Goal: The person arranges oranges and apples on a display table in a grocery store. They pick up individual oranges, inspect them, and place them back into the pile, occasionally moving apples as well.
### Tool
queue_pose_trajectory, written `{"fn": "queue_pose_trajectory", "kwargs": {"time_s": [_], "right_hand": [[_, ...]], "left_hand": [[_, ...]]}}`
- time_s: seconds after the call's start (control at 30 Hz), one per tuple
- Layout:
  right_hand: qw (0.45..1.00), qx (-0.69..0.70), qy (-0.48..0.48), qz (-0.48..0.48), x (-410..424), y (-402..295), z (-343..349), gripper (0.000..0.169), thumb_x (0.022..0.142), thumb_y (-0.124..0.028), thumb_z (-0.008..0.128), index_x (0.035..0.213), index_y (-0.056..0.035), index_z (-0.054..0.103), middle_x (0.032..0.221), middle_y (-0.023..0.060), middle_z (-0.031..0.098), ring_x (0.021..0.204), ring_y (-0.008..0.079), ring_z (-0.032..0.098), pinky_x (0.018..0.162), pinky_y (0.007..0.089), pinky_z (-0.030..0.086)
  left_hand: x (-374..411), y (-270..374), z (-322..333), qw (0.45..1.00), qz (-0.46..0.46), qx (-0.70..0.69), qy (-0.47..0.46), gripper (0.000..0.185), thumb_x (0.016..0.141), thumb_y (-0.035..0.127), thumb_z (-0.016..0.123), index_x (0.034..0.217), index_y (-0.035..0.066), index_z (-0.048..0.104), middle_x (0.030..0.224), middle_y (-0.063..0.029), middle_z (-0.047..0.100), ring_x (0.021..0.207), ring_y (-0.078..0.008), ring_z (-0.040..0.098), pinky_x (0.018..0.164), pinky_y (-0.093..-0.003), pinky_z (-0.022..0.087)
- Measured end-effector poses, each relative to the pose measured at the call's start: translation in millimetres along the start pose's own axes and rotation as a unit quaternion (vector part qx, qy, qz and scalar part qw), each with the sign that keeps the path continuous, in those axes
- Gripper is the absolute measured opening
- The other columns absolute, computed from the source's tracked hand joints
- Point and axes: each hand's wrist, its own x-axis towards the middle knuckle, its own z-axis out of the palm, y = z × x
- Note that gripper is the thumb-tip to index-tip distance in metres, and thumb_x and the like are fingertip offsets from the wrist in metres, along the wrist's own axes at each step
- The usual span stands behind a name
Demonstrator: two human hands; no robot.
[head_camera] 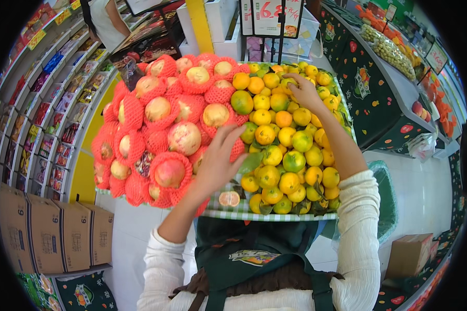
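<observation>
My left hand (221, 157) hovers with fingers apart at the boundary between the pomegranates and the mandarins. Its fingertips are by a greenish mandarin (248, 132), and its thumb is close to a large green leaf (251, 162). Whether it touches either is unclear. At the far side of the mandarin pile (292, 182), my right hand (306, 91) has thumb and forefinger around a yellow-green mandarin (288, 85). Left of the pile are heaped pomegranates (184, 138), most in red foam nets. A halved mandarin (229, 198) lies cut side up on the green checked cloth (218, 212).
Behind the fruit stand price signs (276, 17) and a yellow post (199, 27). A lined green bin (385, 202) is at right, near a cardboard box (408, 254). Cartons (48, 229) and snack shelves (54, 105) line the left, where another person (107, 23) stands.
</observation>
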Motion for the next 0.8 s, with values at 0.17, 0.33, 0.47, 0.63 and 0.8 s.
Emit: {"fn": "queue_pose_trajectory", "kwargs": {"time_s": [0.17,0.33,0.47,0.63,0.8], "right_hand": [[0.921,0.360,-0.020,0.150,-14.9,19.7,-58.0,0.032,0.093,-0.019,0.055,0.124,-0.0108,0.056,0.112,0.0051,0.056,0.093,0.0140,0.054,0.076,0.0304,0.051],[0.890,0.398,-0.005,0.221,-2.2,45.7,-98.0,0.045,0.087,-0.015,0.065,0.129,-0.0086,0.051,0.120,0.0074,0.052,0.102,0.0166,0.054,0.088,0.0293,0.047],[0.986,0.138,-0.030,0.092,11.5,83.0,-103.6,0.053,0.078,-0.007,0.071,0.127,-0.0058,0.050,0.123,0.0085,0.051,0.114,0.0187,0.050,0.094,0.0313,0.045],[0.993,-0.028,-0.087,-0.070,49.9,104.8,-110.3,0.050,0.074,-0.009,0.071,0.121,-0.0055,0.052,0.121,0.0128,0.053,0.109,0.0243,0.054,0.092,0.0351,0.045],[0.994,-0.012,-0.084,-0.063,97.8,121.5,-87.3,0.053,0.069,-0.017,0.071,0.118,-0.0046,0.056,0.111,0.0183,0.059,0.105,0.0350,0.053,0.095,0.0400,0.042]], "left_hand": [[116.0,-48.7,10.7,0.946,0.106,0.279,-0.127,0.072,0.062,0.022,0.082,0.127,0.016,0.050,0.146,-0.0199,0.025,0.132,-0.0439,0.028,0.105,-0.0487,0.036],[179.9,-72.4,17.4,0.890,0.088,0.357,-0.270,0.077,0.052,0.031,0.085,0.122,0.019,0.053,0.147,-0.0204,0.023,0.133,-0.0475,0.023,0.107,-0.0541,0.031],[192.9,-76.3,23.5,0.871,0.091,0.376,-0.302,0.075,0.050,0.034,0.086,0.117,0.018,0.058,0.146,-0.0218,0.024,0.130,-0.0489,0.027,0.106,-0.0535,0.032],[213.8,-66.5,19.5,0.811,0.086,0.422,-0.396,0.069,0.049,0.039,0.085,0.112,0.022,0.063,0.143,-0.0236,0.028,0.127,-0.0479,0.031,0.105,-0.0513,0.032],[229.9,-64.1,31.6,0.762,0.074,0.458,-0.451,0.070,0.050,0.049,0.084,0.112,0.024,0.064,0.141,-0.0250,0.031,0.125,-0.0501,0.033,0.105,-0.0536,0.030]]}}
